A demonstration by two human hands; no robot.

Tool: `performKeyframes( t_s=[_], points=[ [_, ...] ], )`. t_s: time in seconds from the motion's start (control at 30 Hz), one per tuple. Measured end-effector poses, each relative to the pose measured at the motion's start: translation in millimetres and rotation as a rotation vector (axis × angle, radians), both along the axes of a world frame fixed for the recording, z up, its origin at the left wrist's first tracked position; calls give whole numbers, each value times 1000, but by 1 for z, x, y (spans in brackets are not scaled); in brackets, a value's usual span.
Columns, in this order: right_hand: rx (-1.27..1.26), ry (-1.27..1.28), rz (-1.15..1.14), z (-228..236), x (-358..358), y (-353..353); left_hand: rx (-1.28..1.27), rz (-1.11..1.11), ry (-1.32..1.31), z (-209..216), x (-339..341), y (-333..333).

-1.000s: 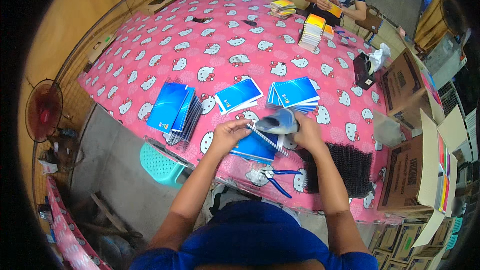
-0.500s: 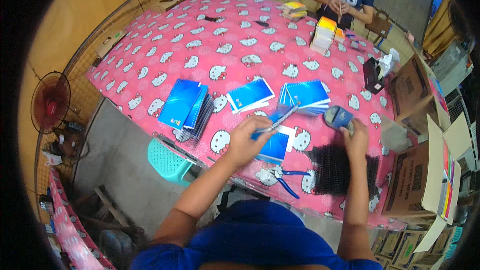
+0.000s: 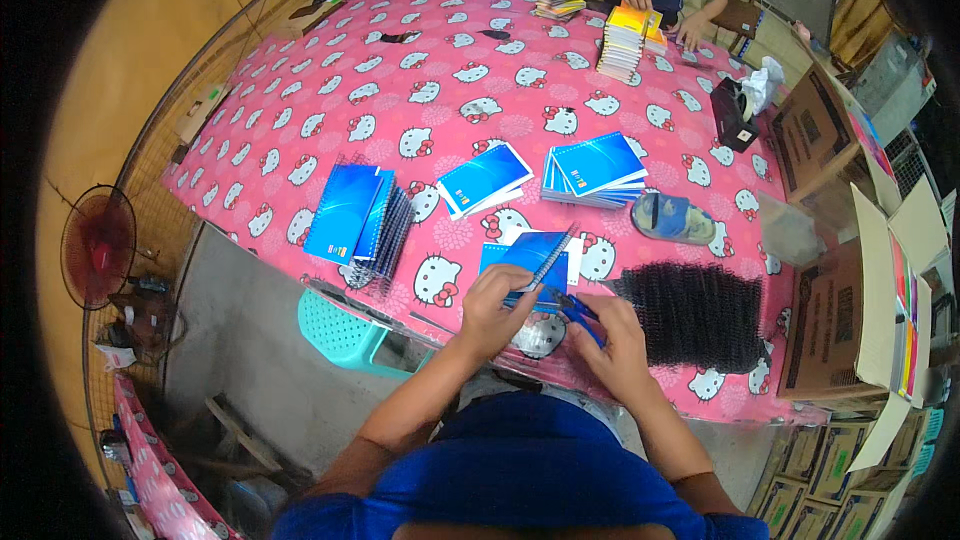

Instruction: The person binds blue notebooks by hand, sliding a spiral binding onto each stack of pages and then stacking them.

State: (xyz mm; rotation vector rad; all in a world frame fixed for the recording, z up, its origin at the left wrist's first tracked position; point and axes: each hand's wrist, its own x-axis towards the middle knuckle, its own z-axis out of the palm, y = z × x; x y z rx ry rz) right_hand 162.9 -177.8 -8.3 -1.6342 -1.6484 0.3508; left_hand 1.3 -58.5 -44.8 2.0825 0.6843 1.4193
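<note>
My left hand (image 3: 497, 312) is closed around a blue spiral notebook (image 3: 524, 279), its dark wire coil slanting up to the right. In my right hand (image 3: 616, 345) is a pair of blue-handled cutting pliers (image 3: 580, 318). The jaws are at the lower end of the coil, close to my left fingertips; whether they touch the wire is too small to tell. Under the held notebook lie blue covers and white sheets (image 3: 574, 258). To the right lies a bundle of black spiral coils (image 3: 690, 316), with a blue-and-grey slipper-shaped piece (image 3: 674, 218) just beyond it.
Blue notebooks form a coiled stack (image 3: 345, 215) on the left, a thin pile (image 3: 485, 180) and a thicker pile (image 3: 595, 168) farther back. Cardboard boxes (image 3: 825, 340) line the right side. Across the pink tablecloth (image 3: 400, 90), another person handles yellow notebooks (image 3: 622, 40). A green stool (image 3: 340, 330) stands below.
My right hand has left the slipper-shaped piece, now flat on the table, and taken up the pliers, bringing them to the notebook's coil. The other person's hands have moved down to the yellow notebooks.
</note>
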Motion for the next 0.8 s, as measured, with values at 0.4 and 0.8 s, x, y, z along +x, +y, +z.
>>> performKeyframes(
  t_s=[0.4,0.8],
  points=[
    [-101,683,-83,-21,-15,2,76,-37,-17,5,6,4],
    [-473,1076,-11,-16,-7,4,144,-31,23,6,2,5]
  ],
)
